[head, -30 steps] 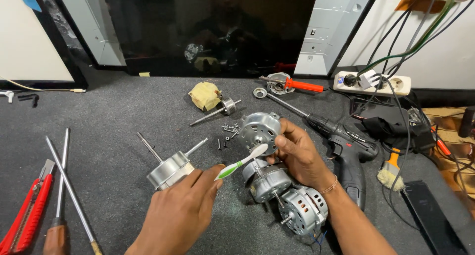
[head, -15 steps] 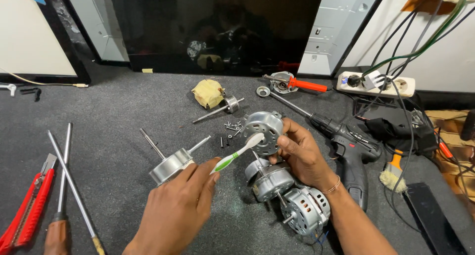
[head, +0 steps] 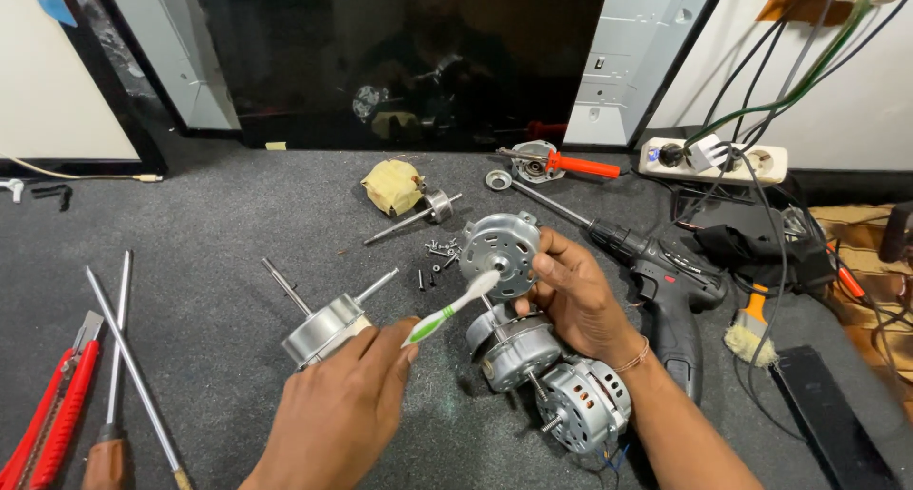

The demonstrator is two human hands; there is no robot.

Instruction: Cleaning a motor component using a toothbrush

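Note:
My left hand (head: pixel 338 414) grips a green and white toothbrush (head: pixel 449 309) by its handle. The bristle end rests against a round silver motor end cover (head: pixel 498 252), which my right hand (head: pixel 575 295) holds tilted on its edge. Below that hand lie two silver fan motors (head: pixel 518 347), the nearer one (head: pixel 582 404) with vent slots. A rotor with a long shaft (head: pixel 323 326) lies just left of my left hand.
Loose screws (head: pixel 437 257), a shaft with a bearing (head: pixel 418 216) and a yellowish wrapped coil (head: pixel 392 186) lie behind. A black cordless drill (head: pixel 666 276) lies on the right, a power strip (head: pixel 713 159) with cables beyond. Red pliers (head: pixel 52 414) and screwdrivers (head: pixel 128 366) lie at left.
The brush head has shifted slightly against the end cover. My right hand keeps the cover in nearly the same place.

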